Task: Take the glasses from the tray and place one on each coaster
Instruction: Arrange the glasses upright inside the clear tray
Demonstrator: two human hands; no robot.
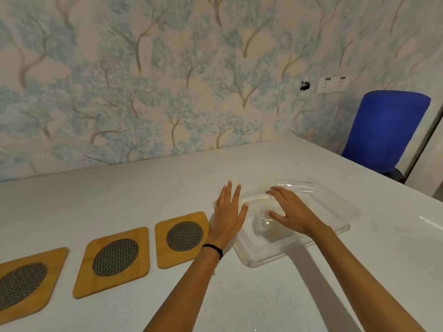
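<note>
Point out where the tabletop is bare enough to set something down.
Bare: the white table between the three square wooden coasters and the wall, and the near edge below them. Crowded: the clear plastic tray, under the left hand and right hand.

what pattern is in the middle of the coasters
A grey woven mesh oval in each yellow wooden coaster, clearest in the head view.

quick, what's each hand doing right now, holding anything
Left hand: open, fingers spread, at the left edge of the clear plastic tray, holding nothing.
Right hand: open, over a clear glass lying in the tray; no grasp visible.
</note>
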